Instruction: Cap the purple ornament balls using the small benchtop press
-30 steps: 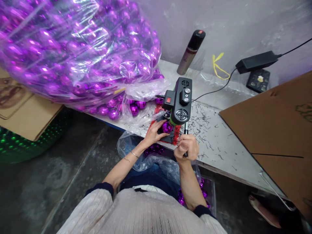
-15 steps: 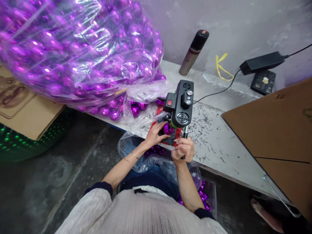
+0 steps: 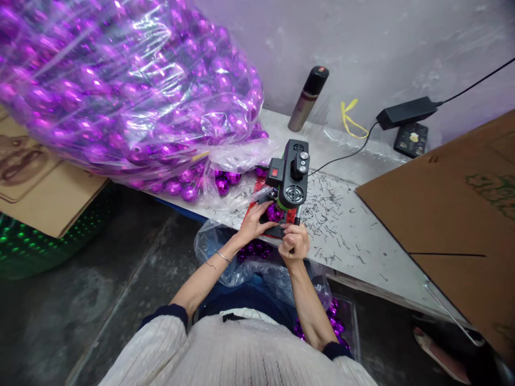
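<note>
A small black bench machine [image 3: 293, 169] with a red switch and round vents stands on the table over a dark base. Under its head sits a shiny purple faceted bauble [image 3: 274, 213]. My left hand [image 3: 252, 222] grips this bauble from the left, thumb on the near side and fingers on the far side. On the right, my right hand [image 3: 294, 242] is closed round the end of the machine's lever [image 3: 298, 214]. The machine's head hides the spot where it meets the bauble.
A big clear bag of purple baubles [image 3: 132, 96] fills the table's left. Short dark bits [image 3: 325, 214] litter the tabletop. Behind stand a spray can [image 3: 308, 99] and a power adapter [image 3: 407, 112]. Cardboard [image 3: 450, 214] rises at right; more baubles [image 3: 254, 250] lie below the edge.
The whole view has shifted a little. My right hand is slightly closer to the machine's head, and less of the lever shows. My left hand stays on the bauble.
</note>
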A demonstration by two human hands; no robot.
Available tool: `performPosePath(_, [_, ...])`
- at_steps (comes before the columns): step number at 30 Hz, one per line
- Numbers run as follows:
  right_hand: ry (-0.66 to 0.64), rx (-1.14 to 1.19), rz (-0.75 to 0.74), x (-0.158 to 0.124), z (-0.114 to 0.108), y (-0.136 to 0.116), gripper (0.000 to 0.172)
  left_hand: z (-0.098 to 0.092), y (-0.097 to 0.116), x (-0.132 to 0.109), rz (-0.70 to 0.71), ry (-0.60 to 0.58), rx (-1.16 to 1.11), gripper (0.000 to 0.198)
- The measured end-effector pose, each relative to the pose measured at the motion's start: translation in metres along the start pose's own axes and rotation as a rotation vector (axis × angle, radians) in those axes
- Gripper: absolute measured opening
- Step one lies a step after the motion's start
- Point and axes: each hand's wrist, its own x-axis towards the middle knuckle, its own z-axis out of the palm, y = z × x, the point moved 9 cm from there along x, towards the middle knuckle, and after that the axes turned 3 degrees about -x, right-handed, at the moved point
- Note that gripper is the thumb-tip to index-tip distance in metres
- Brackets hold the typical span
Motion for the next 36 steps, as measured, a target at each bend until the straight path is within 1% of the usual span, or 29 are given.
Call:
performPosePath(2, [0.000,0.021,0.004,0.005,-0.001,-0.001,0.029,0.000,-0.002,0.002,-0.011,0.000,0.000,0.069])
performPosePath(4, [0.026,0.032,0.056,0.016,-0.006,-0.001,0.029,0.002,-0.003,0.004,-0.028,-0.009,0.001,0.069])
performPosePath(6, [0.024,0.016,0.107,0.030,-0.010,-0.003,0.028,0.002,-0.004,0.006,-0.051,-0.004,0.003,0.071])
performPosePath(8, [0.005,-0.009,0.148,0.044,-0.013,-0.005,0.026,-0.004,-0.002,0.002,-0.074,0.041,0.013,0.072])
performPosePath(9, [-0.006,-0.009,0.162,0.050,-0.014,-0.006,0.026,-0.009,0.001,-0.004,-0.079,0.077,0.023,0.073])
performPosePath(11, [-0.030,0.000,0.161,0.059,-0.015,-0.008,0.026,-0.019,0.011,-0.024,-0.058,0.129,0.056,0.075])
performPosePath(12, [-0.040,0.005,0.149,0.060,-0.015,-0.010,0.026,-0.022,0.018,-0.037,-0.032,0.132,0.079,0.076])
performPosePath(14, [-0.048,0.004,0.120,0.059,-0.015,-0.012,0.026,-0.020,0.033,-0.068,0.036,0.069,0.134,0.080])
performPosePath(16, [-0.044,-0.001,0.116,0.055,-0.014,-0.011,0.026,-0.017,0.043,-0.095,0.075,0.004,0.210,0.082])
performPosePath(17, [-0.038,0.000,0.120,0.052,-0.014,-0.010,0.026,-0.017,0.045,-0.104,0.088,-0.003,0.248,0.082])
performPosePath(18, [-0.032,0.002,0.128,0.050,-0.014,-0.009,0.026,-0.020,0.047,-0.107,0.104,0.016,0.280,0.081])
performPosePath(19, [-0.028,0.005,0.135,0.048,-0.014,-0.009,0.026,-0.026,0.049,-0.104,0.124,0.058,0.306,0.077])
performPosePath(20, [-0.024,0.009,0.140,0.046,-0.013,-0.008,0.026,-0.035,0.049,-0.096,0.142,0.119,0.328,0.070])
performPosePath(21, [-0.020,0.012,0.142,0.045,-0.013,-0.008,0.026,-0.046,0.048,-0.082,0.151,0.186,0.351,0.061])
performPosePath(22, [-0.020,0.013,0.143,0.044,-0.013,-0.008,0.026,-0.059,0.044,-0.063,0.142,0.253,0.379,0.049])
performPosePath(23, [-0.020,0.013,0.142,0.043,-0.012,-0.008,0.026,-0.073,0.036,-0.041,0.102,0.310,0.423,0.039])
performPosePath(24, [-0.021,0.011,0.140,0.043,-0.012,-0.008,0.026,-0.086,0.024,-0.016,0.035,0.327,0.479,0.035])
performPosePath(26, [-0.021,0.003,0.134,0.043,-0.012,-0.009,0.026,-0.106,-0.003,0.032,-0.110,0.309,0.583,0.034])
performPosePath(27, [-0.021,-0.002,0.130,0.043,-0.012,-0.010,0.026,-0.111,-0.018,0.053,-0.180,0.259,0.622,0.035])
performPosePath(29, [-0.020,-0.010,0.122,0.043,-0.012,-0.011,0.026,-0.116,-0.043,0.081,-0.276,0.163,0.660,0.035])
performPosePath(30, [-0.019,-0.011,0.118,0.043,-0.012,-0.012,0.026,-0.116,-0.051,0.089,-0.300,0.122,0.667,0.036])
performPosePath(32, [-0.021,-0.012,0.111,0.043,-0.013,-0.012,0.025,-0.115,-0.058,0.093,-0.316,0.073,0.659,0.038])
performPosePath(34, [-0.029,-0.017,0.104,0.042,-0.012,-0.013,0.024,-0.114,-0.053,0.086,-0.300,0.056,0.589,0.045])
performPosePath(36, [-0.039,-0.022,0.096,0.042,-0.012,-0.013,0.024,-0.117,-0.043,0.074,-0.272,0.076,0.425,0.057])
